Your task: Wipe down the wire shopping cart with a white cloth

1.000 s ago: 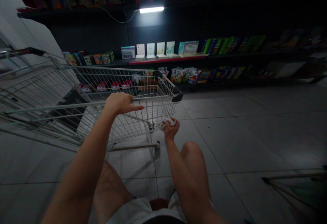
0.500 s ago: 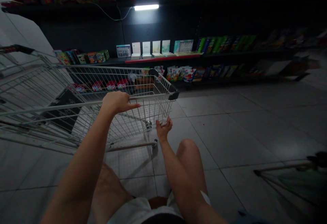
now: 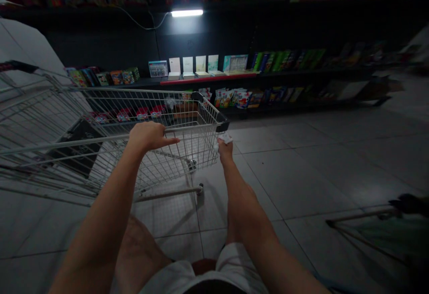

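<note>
A wire shopping cart (image 3: 181, 151) stands in front of me, its basket end towards the right. My left hand (image 3: 147, 136) is closed over the near top rail, thumb stretched along it. At the right end of the basket, just under the black corner cap (image 3: 222, 122), my right hand (image 3: 225, 147) grips a crumpled white cloth or tissue (image 3: 225, 138). The cloth is against or very near the end wires; whether it touches them I cannot tell. A dark panel (image 3: 78, 144) shows in the cart's left part.
Behind the cart runs a dark shelf unit (image 3: 201, 78) with books, boxes and bagged goods. A lit tube lamp (image 3: 187, 13) hangs on its back wall. A folding frame with green fabric (image 3: 362, 222) stands at lower right on the tiled floor (image 3: 318, 169).
My right hand has moved up and slightly right with the white cloth, from the lower basket end to below the corner cap. My left hand stays on the rail. The view has shifted slightly.
</note>
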`<state>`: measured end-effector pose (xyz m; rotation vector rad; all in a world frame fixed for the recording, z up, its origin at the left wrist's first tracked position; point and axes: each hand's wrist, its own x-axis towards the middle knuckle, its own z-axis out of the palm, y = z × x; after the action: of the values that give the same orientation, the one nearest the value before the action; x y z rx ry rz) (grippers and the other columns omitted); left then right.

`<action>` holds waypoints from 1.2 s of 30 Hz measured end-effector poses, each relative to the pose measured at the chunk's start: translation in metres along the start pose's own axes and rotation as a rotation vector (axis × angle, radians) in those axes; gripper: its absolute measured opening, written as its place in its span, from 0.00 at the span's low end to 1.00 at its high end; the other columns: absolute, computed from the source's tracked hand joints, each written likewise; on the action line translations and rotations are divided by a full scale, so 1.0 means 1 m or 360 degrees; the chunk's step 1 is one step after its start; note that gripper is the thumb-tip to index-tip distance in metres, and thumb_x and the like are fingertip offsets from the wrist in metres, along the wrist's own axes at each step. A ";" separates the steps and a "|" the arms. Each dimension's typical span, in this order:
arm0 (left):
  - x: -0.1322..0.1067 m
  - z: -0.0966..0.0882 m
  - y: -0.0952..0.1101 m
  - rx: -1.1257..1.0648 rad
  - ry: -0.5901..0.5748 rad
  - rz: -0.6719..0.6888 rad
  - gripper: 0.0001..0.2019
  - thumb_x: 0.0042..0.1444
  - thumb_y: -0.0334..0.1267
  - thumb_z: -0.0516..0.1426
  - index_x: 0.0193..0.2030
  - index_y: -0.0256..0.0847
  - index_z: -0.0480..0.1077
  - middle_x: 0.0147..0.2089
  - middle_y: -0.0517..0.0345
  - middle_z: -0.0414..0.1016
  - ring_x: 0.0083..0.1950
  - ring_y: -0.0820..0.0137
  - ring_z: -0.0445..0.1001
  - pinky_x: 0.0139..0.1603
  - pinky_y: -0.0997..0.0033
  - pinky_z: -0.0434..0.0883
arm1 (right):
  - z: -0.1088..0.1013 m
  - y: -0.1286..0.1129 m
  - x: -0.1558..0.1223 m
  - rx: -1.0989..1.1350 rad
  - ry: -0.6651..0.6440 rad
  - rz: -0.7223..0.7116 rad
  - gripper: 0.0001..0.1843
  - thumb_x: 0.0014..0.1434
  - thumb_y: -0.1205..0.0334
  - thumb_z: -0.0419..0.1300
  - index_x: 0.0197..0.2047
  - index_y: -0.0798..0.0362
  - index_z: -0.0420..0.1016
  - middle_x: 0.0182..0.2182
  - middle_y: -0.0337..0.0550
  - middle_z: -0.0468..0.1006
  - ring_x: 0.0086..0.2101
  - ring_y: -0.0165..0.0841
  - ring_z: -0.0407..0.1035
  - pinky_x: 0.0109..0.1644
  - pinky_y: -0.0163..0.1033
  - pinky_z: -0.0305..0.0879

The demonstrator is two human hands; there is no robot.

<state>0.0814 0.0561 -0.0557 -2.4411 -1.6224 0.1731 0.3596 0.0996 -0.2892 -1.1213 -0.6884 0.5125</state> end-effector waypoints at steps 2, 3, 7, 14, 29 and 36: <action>0.001 -0.001 0.001 -0.0004 -0.0024 -0.0017 0.48 0.42 0.82 0.36 0.39 0.42 0.78 0.38 0.41 0.79 0.43 0.49 0.77 0.41 0.55 0.71 | 0.003 -0.002 -0.001 -0.0013 0.0008 -0.0026 0.16 0.44 0.60 0.63 0.38 0.52 0.65 0.29 0.32 0.69 0.28 0.24 0.61 0.32 0.30 0.61; 0.001 -0.001 0.001 -0.0003 -0.0036 -0.0024 0.48 0.42 0.82 0.36 0.39 0.42 0.78 0.38 0.41 0.79 0.43 0.49 0.77 0.41 0.55 0.71 | 0.002 -0.001 -0.005 -0.0013 0.0020 -0.0037 0.17 0.43 0.62 0.63 0.37 0.52 0.64 0.29 0.31 0.68 0.28 0.24 0.61 0.32 0.29 0.60; -0.002 0.000 -0.001 -0.0001 -0.0058 -0.0036 0.49 0.43 0.81 0.34 0.39 0.42 0.78 0.39 0.41 0.79 0.43 0.50 0.77 0.43 0.54 0.71 | -0.008 0.003 -0.022 0.0127 0.0033 0.0034 0.19 0.42 0.60 0.63 0.36 0.50 0.60 0.26 0.30 0.66 0.25 0.24 0.61 0.28 0.29 0.60; -0.006 -0.002 0.000 -0.0048 -0.0074 -0.0072 0.49 0.49 0.77 0.27 0.41 0.44 0.78 0.44 0.43 0.80 0.46 0.54 0.77 0.46 0.58 0.71 | 0.020 -0.031 -0.015 0.0426 0.0422 -0.0009 0.17 0.50 0.54 0.57 0.40 0.48 0.55 0.32 0.34 0.66 0.29 0.25 0.65 0.31 0.30 0.65; -0.006 -0.006 0.005 -0.0039 -0.0054 -0.0062 0.48 0.53 0.73 0.28 0.43 0.43 0.78 0.42 0.42 0.80 0.47 0.53 0.77 0.47 0.56 0.71 | -0.002 -0.100 0.026 -0.0421 -0.0120 -0.0960 0.17 0.50 0.62 0.57 0.45 0.53 0.68 0.43 0.44 0.72 0.44 0.33 0.68 0.53 0.41 0.65; 0.002 -0.006 0.007 -0.0023 -0.0065 -0.0091 0.47 0.54 0.73 0.29 0.46 0.44 0.78 0.46 0.42 0.80 0.49 0.50 0.77 0.47 0.53 0.72 | 0.027 -0.147 0.075 -0.1172 -0.0873 -0.0911 0.12 0.43 0.68 0.61 0.35 0.56 0.72 0.29 0.36 0.72 0.28 0.27 0.62 0.37 0.33 0.61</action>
<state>0.0897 0.0543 -0.0511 -2.4139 -1.7142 0.2045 0.3962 0.1149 -0.1267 -1.3845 -1.7100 0.0449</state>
